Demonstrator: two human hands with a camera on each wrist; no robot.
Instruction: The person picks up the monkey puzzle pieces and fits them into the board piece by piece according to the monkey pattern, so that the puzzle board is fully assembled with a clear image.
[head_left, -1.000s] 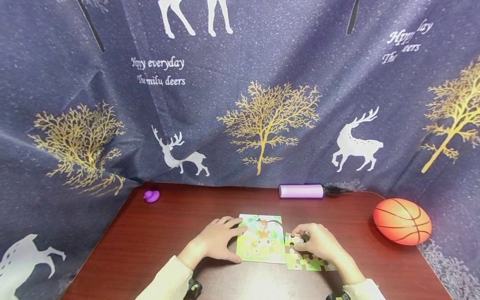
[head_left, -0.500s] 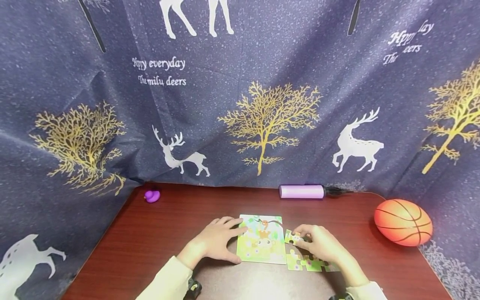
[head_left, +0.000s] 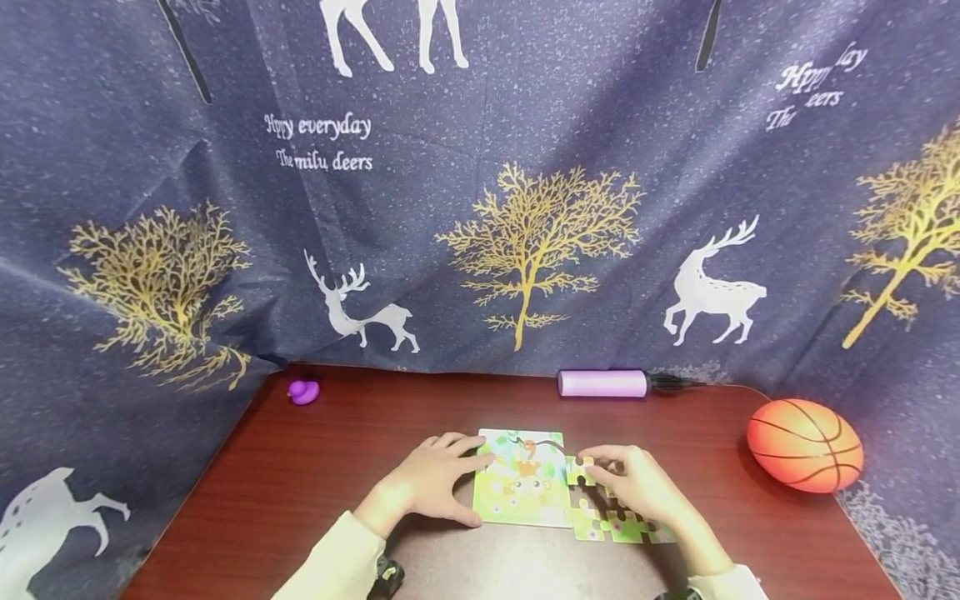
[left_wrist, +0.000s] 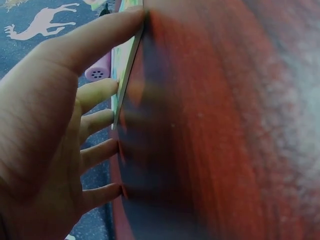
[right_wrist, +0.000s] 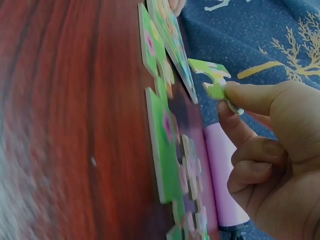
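A person's right hand (head_left: 636, 483) held a green puzzle piece (right_wrist: 215, 91) above the worktop (head_left: 352, 450), its grip pinched narrow between thumb and forefinger, just beside the right edge of a monkey picture board (head_left: 521, 483) that lay about midway between the worktop's left and right edges. The left hand (head_left: 431, 479) kept a wide grip, fingers spread, touching the board's left edge. More puzzle pieces (head_left: 591, 527) lay by the board's lower right corner. A purple duck (head_left: 303, 392) sat near the worktop's far left corner, a lilac pump (head_left: 602, 383) lay along its far edge, and an orange basketball (head_left: 806, 444) rested at its right edge.
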